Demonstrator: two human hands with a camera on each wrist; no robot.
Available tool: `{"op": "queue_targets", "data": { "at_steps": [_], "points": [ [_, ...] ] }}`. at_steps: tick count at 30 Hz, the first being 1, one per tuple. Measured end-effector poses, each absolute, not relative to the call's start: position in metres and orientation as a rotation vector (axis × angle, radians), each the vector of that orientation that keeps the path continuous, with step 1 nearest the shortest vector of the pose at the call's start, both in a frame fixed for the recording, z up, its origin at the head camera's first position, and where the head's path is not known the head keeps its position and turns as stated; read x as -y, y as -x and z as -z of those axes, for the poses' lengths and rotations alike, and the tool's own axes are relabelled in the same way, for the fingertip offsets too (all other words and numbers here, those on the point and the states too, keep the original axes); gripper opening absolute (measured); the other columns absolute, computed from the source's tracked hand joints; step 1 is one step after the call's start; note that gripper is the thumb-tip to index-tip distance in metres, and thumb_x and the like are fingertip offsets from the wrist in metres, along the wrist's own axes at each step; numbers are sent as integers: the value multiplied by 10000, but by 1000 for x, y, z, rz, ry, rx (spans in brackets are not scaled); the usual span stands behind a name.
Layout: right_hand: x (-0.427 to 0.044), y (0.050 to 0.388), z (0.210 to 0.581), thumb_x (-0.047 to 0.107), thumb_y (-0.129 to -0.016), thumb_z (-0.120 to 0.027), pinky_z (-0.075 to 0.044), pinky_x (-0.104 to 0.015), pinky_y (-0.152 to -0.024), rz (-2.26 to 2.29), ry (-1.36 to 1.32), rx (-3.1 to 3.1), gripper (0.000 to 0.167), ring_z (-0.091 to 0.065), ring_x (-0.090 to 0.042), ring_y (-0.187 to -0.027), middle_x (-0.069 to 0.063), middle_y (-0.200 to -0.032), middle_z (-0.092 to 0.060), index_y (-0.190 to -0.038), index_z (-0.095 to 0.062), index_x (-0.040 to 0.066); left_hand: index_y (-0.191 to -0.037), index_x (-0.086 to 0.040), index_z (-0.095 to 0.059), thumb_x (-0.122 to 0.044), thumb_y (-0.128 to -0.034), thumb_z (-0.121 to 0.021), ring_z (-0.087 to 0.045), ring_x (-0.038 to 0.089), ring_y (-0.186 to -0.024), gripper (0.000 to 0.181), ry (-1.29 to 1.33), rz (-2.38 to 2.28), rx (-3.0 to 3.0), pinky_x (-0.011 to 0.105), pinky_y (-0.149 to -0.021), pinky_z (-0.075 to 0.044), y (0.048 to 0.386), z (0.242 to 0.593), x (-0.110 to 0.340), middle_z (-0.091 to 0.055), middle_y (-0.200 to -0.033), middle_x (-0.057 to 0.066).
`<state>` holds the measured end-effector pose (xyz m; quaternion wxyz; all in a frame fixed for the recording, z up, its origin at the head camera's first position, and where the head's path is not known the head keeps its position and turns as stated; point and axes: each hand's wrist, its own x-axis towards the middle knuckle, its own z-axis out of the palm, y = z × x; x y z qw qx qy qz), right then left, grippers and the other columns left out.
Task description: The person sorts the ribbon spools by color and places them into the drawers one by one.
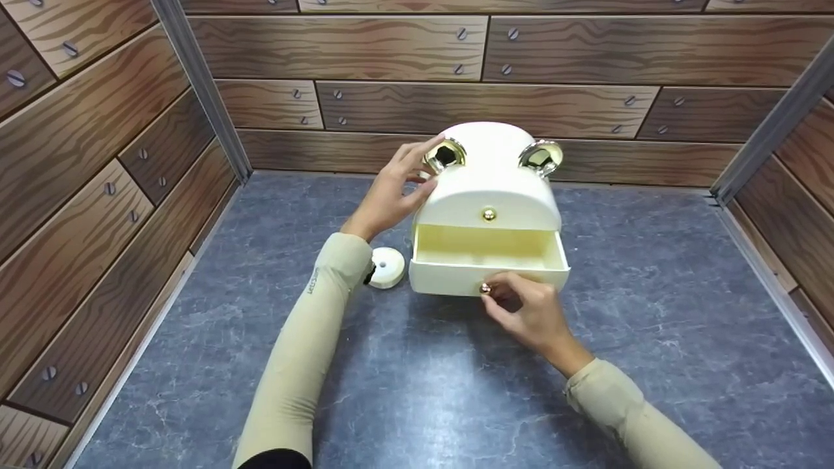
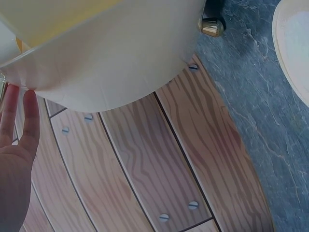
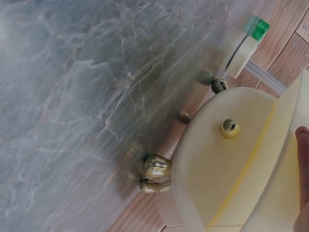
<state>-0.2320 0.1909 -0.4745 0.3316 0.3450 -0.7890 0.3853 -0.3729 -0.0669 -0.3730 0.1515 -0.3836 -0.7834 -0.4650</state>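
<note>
A cream storage box (image 1: 488, 182) with a rounded top, gold round ears (image 1: 542, 156) and gold knobs stands on the floor. Its middle drawer (image 1: 449, 279) is pulled out, and the inside shows bare. My right hand (image 1: 531, 312) pinches that drawer's gold knob (image 1: 485, 288) between thumb and fingers. At the box's left side my left hand (image 1: 394, 189) rests with loosely extended fingers, close to the left gold ear (image 1: 445, 155). The right wrist view shows a lower front with another knob (image 3: 230, 128) and gold feet (image 3: 157, 166).
Left of the box lies a round white object (image 1: 388, 268) with a central dimple, partly behind the left sleeve. A small green piece (image 3: 260, 29) appears beside it in the right wrist view. Wood-patterned walls (image 1: 391, 49) enclose the blue marbled floor (image 1: 651, 326).
</note>
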Motion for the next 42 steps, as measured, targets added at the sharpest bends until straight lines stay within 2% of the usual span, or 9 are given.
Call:
{"op": "queue_targets", "data": {
  "at_steps": [7, 11, 17, 26, 35, 42],
  "points": [
    [-192, 227, 474, -110, -729, -811, -608, -170, -684, -1026, -926, 2037, 253, -747, -186, -694, -85, -859, -776, -939, -728, 5, -1608, -223, -406, -119, -1046, -600, -658, 161, -1147, 604, 1099, 1343, 2255, 308, -997, -574, 372, 373, 67, -482, -1459, 77],
    [-191, 223, 474, -109, -739, -807, -607, -164, -679, -1040, -931, 2040, 249, -749, -168, -693, -77, -849, -774, -946, -730, 5, -1615, -261, -391, -136, -1050, -599, -649, 162, -1167, 614, 1091, 1348, 2266, 268, -1001, -560, 370, 372, 67, -475, -1466, 56],
    [-192, 218, 475, -105, -730, -817, -609, -165, -683, -1015, -923, 2053, 255, -749, -160, -693, -78, -846, -772, -943, -726, 1, -1612, -237, -397, -119, -1047, -601, -648, 150, -1157, 613, 1099, 1359, 2252, 260, -1002, -558, 372, 373, 67, -477, -1465, 89],
    [-190, 212, 474, -95, -734, -824, -606, -161, -674, -997, -937, 2059, 247, -748, -135, -693, -59, -852, -777, -935, -724, 9, -1607, -226, -410, -122, -1043, -608, -654, 152, -1150, 606, 1098, 1365, 2240, 300, -1010, -564, 373, 374, 67, -487, -1453, 67],
    [-190, 206, 475, -77, -747, -804, -606, -170, -656, -1034, -912, 2065, 216, -744, -168, -669, -71, -835, -773, -924, -730, 22, -1614, -223, -394, -131, -1052, -596, -646, 125, -1153, 604, 1100, 1334, 2254, 253, -1007, -556, 371, 374, 67, -477, -1460, 60],
    [-189, 204, 475, -86, -749, -793, -592, -147, -649, -1043, -922, 2054, 224, -740, -148, -672, -52, -840, -774, -930, -735, 32, -1623, -277, -370, -169, -1064, -578, -640, 118, -1164, 606, 1092, 1295, 2272, 304, -1012, -562, 372, 375, 67, -463, -1484, 39]
  ]
}}
